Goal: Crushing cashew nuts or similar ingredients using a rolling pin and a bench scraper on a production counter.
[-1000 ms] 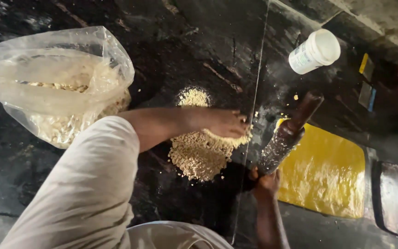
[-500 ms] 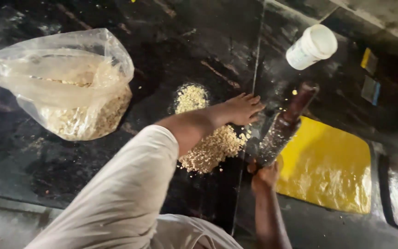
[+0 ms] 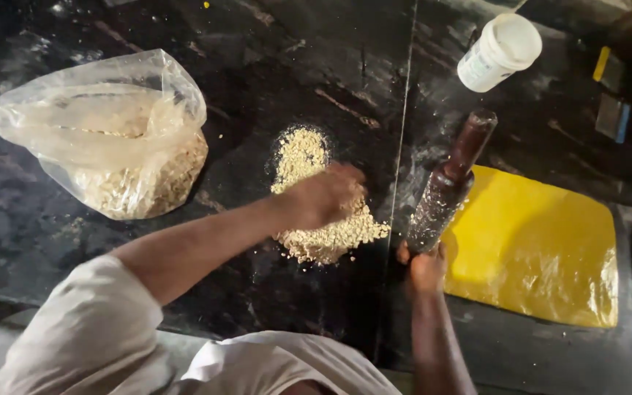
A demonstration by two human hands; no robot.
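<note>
A pile of pale crushed crumbs (image 3: 309,153) lies on the dark stone counter (image 3: 272,66). My left hand (image 3: 325,196) rests on the pile's middle with fingers curled into the crumbs. My right hand (image 3: 424,267) grips the near handle of a dark brown rolling pin (image 3: 448,183), which is dusted with crumbs and lies just right of the pile, pointing away from me. A clear plastic bag (image 3: 107,132) holding more of the same crumbs sits at the left.
A yellow plastic sheet (image 3: 543,249) lies flat at the right, beside the pin. A white lidded tub (image 3: 499,51) stands at the back right. Small yellow and blue items (image 3: 608,95) lie at the far right edge.
My left hand has drawn back from the pile's right edge toward its middle, pulling crumbs together. The rolling pin stays in my right hand, nearly still.
</note>
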